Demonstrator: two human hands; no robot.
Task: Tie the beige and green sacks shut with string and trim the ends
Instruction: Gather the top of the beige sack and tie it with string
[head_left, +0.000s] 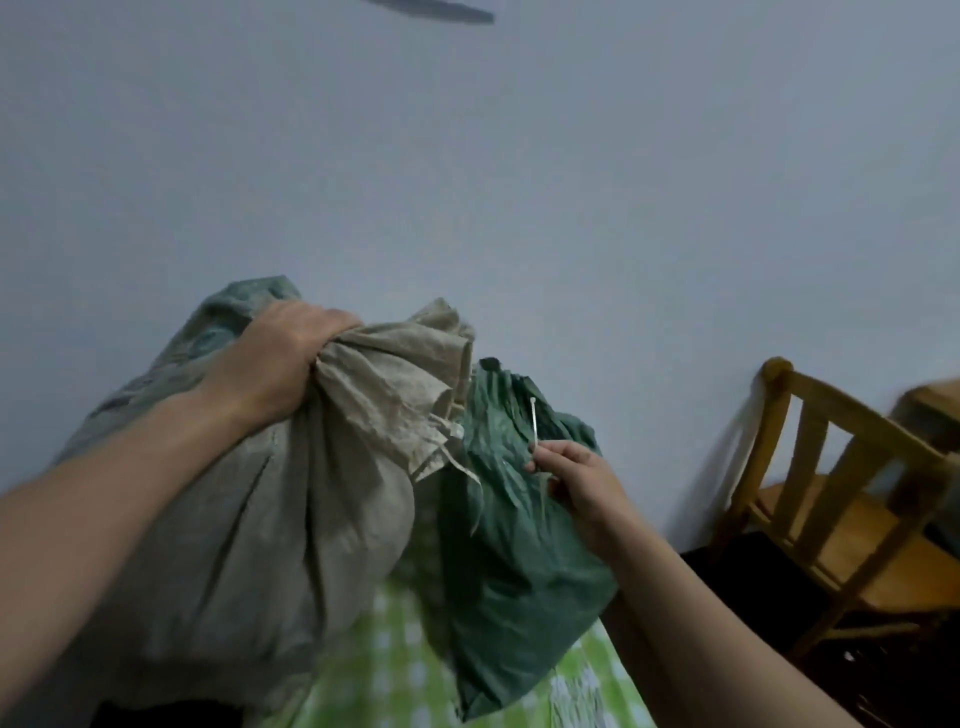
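Note:
A full beige sack stands at the left on a green checked cloth. My left hand is clenched around its bunched neck, and the loose mouth fans out to the right of my fist. Beside it on the right stands a green sack with a crumpled top. My right hand hovers at that top, pinching a thin white string or tie that sticks straight up from my fingers. Another green sack shows behind my left hand.
A pale wall fills the upper view right behind the sacks. A wooden chair stands at the right, with another wooden piece beyond it. Dark floor lies between the chair and the cloth's edge.

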